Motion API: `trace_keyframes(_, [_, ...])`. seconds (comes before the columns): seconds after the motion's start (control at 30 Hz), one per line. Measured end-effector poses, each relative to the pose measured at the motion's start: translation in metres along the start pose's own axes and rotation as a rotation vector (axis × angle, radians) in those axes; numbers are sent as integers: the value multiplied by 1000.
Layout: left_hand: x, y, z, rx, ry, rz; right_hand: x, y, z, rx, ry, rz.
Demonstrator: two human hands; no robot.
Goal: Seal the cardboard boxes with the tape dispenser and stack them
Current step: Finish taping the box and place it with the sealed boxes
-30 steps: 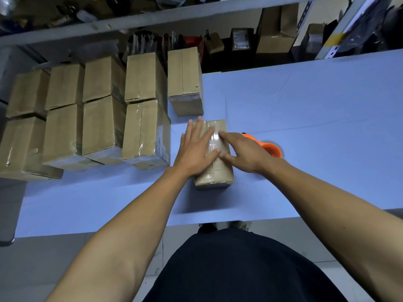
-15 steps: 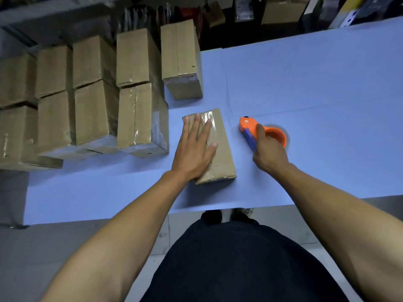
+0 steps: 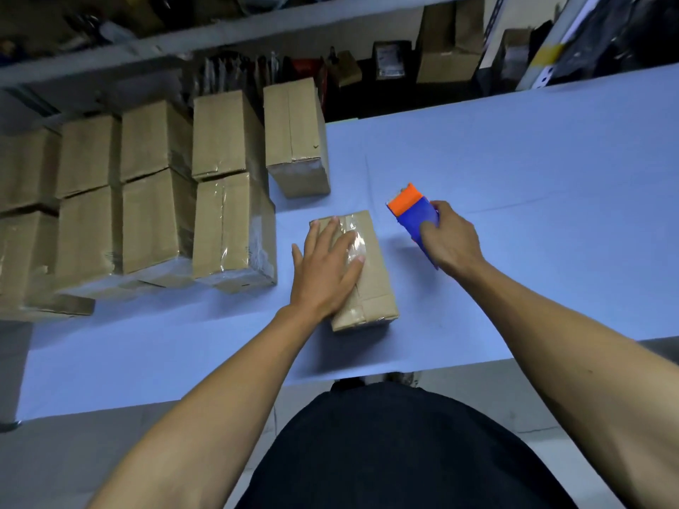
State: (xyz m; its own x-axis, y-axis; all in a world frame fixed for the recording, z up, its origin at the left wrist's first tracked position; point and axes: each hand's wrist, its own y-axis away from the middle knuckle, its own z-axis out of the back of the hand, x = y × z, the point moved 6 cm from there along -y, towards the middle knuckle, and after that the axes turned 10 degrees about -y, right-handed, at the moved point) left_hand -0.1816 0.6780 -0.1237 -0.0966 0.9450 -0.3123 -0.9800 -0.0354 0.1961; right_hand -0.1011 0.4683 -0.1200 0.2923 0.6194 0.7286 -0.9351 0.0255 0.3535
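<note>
Since half a second ago the tape dispenser (image 3: 413,218) has come up off the tabletop (image 3: 514,170) in the right hand's grip, orange end tipped toward the box. From left to right: stacked cardboard boxes (image 3: 158,200) already sealed, then the left hand (image 3: 325,268) pressing flat, fingers straight, on the taped box (image 3: 367,273) near the front edge, then the right hand (image 3: 450,242) clenched round the dispenser just beside it. Risks: the light box could skid if the left hand eases off, and fingers lying along the seam could be caught under the tape or nicked by the cutter.
</note>
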Motion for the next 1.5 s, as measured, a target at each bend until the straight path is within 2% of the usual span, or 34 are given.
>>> trace_keyframes(0.13, [-2,-12,19,-111,18,-18,25,-2,11,64,121,135])
trace_keyframes(0.3, [-1,-31,47,-168,-5,32,60,0,27,28,331,300])
trace_keyframes(0.37, [0,-40,57,-186,60,38,74,3,29,35,372,375])
trace_keyframes(0.43, [-3,-50,72,-195,288,74,87,3,32,36,379,430])
trace_keyframes(0.5, [-5,-62,86,-168,603,197,99,3,33,38,362,471])
trace_keyframes(0.6, [-7,-77,94,56,1050,373,114,2,31,68,340,547])
trace_keyframes(0.7, [-8,-84,100,237,1240,386,123,0,25,117,328,607])
trace_keyframes(0.93, [11,-88,98,232,1375,500,135,-4,17,175,274,706])
trace_keyframes(1.13, [24,-82,91,291,1486,618,135,-8,12,193,270,775])
trace_keyframes(1.5, [34,-73,97,306,1436,677,149,-15,6,249,383,831])
